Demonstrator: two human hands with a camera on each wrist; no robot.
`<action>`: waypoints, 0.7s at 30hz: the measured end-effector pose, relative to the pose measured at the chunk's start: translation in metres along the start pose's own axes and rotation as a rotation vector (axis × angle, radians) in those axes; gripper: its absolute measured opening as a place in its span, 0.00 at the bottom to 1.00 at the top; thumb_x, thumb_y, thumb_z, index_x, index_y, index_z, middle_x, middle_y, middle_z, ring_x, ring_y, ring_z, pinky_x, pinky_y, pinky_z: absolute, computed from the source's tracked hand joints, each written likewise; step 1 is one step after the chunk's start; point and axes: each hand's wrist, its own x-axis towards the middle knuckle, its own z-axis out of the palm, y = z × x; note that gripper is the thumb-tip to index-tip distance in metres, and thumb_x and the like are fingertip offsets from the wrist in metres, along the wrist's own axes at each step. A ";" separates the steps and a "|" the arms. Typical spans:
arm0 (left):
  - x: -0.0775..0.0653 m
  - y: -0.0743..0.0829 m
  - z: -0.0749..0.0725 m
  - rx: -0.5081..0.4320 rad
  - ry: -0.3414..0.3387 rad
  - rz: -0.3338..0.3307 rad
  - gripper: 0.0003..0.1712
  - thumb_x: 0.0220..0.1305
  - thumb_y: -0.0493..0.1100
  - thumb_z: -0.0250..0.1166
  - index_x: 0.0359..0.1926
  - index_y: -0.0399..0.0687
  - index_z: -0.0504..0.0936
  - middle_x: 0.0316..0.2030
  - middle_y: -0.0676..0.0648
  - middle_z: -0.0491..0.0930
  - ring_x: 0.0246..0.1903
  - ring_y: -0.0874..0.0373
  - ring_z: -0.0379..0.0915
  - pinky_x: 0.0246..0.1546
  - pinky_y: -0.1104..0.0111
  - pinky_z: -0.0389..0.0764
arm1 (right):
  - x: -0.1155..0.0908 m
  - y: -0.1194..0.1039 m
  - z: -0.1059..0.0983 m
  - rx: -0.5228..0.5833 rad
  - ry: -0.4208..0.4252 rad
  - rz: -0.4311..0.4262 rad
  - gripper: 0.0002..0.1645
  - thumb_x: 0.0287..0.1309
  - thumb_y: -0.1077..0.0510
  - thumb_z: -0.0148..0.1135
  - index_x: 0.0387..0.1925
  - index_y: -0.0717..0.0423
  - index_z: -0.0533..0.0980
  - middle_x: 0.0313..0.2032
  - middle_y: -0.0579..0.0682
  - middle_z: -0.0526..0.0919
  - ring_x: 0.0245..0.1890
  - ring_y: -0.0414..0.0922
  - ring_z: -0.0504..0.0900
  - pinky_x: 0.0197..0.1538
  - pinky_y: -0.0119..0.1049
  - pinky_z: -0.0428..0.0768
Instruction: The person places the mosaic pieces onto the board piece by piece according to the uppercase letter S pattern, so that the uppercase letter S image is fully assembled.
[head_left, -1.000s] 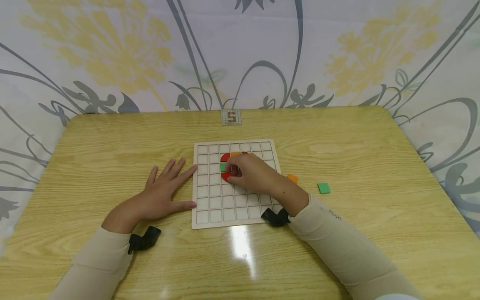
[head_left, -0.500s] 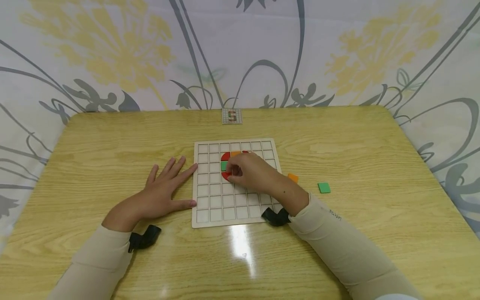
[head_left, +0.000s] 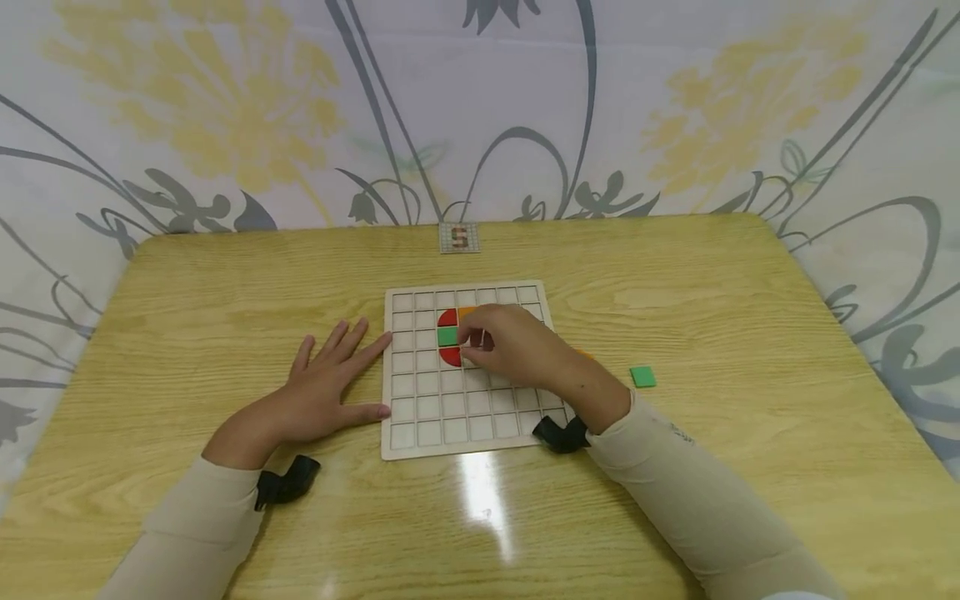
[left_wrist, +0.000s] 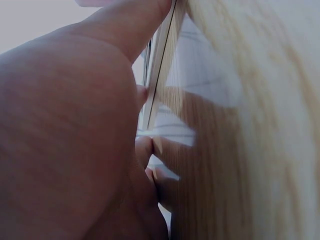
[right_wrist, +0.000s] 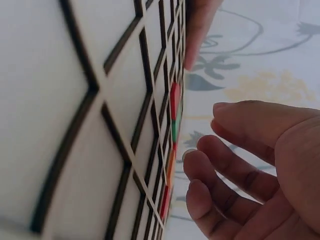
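A wooden grid board [head_left: 453, 406] lies on the table. Set in its cells are an upper red quarter-round tile [head_left: 448, 317], a green square tile [head_left: 447, 337] and a lower red quarter-round tile [head_left: 451, 357]. An orange tile [head_left: 466, 312] shows partly behind my right hand [head_left: 517, 346]. That hand hovers over the board beside these tiles, fingers loosely bent; the right wrist view shows a gap between thumb [right_wrist: 250, 120] and fingers, with nothing held. Palm down, my left hand [head_left: 311, 400] lies spread on the table, its thumb and index fingertip at the board's left edge.
Right of the board, a loose green square tile [head_left: 642, 377] lies on the table, and an orange tile [head_left: 584, 353] is mostly hidden by my right wrist. A small card [head_left: 459, 238] with an S-shaped pattern lies at the back edge, before a flowered cloth [head_left: 510, 100].
My right thumb and fingers have drawn slightly right, away from the lower red tile, uncovering more of it and the green tile. The left hand stays put; the head view has shifted slightly.
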 end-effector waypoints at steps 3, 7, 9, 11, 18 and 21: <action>0.000 0.001 0.001 0.002 -0.002 -0.003 0.54 0.63 0.68 0.63 0.81 0.63 0.45 0.81 0.42 0.33 0.79 0.39 0.21 0.71 0.37 0.21 | -0.008 0.005 -0.005 -0.013 0.018 -0.008 0.02 0.65 0.58 0.65 0.36 0.50 0.83 0.32 0.42 0.83 0.34 0.39 0.78 0.38 0.32 0.79; 0.000 0.001 0.001 0.007 -0.005 -0.009 0.55 0.63 0.69 0.63 0.81 0.64 0.45 0.81 0.42 0.32 0.79 0.40 0.20 0.71 0.37 0.21 | -0.021 0.013 -0.014 -0.025 0.038 -0.008 0.03 0.64 0.57 0.66 0.38 0.51 0.83 0.34 0.43 0.83 0.35 0.40 0.78 0.39 0.32 0.80; 0.000 0.002 0.000 0.005 -0.005 -0.008 0.55 0.62 0.70 0.63 0.81 0.64 0.45 0.81 0.42 0.32 0.79 0.40 0.20 0.71 0.38 0.21 | -0.028 0.017 -0.019 -0.023 0.047 -0.003 0.04 0.64 0.58 0.67 0.39 0.53 0.84 0.35 0.43 0.84 0.35 0.40 0.79 0.40 0.34 0.80; 0.000 0.002 0.001 0.003 -0.004 -0.007 0.55 0.62 0.70 0.63 0.81 0.64 0.44 0.81 0.42 0.32 0.79 0.40 0.20 0.71 0.38 0.21 | -0.035 0.021 -0.023 -0.026 0.051 0.008 0.04 0.63 0.58 0.67 0.39 0.53 0.84 0.35 0.44 0.84 0.35 0.40 0.79 0.40 0.34 0.80; -0.002 0.001 0.001 0.001 -0.002 -0.008 0.55 0.63 0.69 0.62 0.81 0.65 0.44 0.81 0.42 0.32 0.79 0.39 0.20 0.71 0.37 0.20 | -0.059 0.034 -0.032 -0.033 0.063 0.027 0.05 0.62 0.60 0.68 0.39 0.55 0.84 0.34 0.44 0.83 0.34 0.40 0.78 0.40 0.35 0.80; -0.001 0.003 0.001 0.003 0.001 -0.001 0.54 0.63 0.69 0.63 0.81 0.65 0.44 0.81 0.42 0.32 0.79 0.39 0.20 0.71 0.37 0.21 | -0.070 0.040 -0.035 -0.040 0.075 0.039 0.05 0.62 0.59 0.68 0.39 0.55 0.84 0.34 0.44 0.83 0.34 0.40 0.77 0.40 0.35 0.80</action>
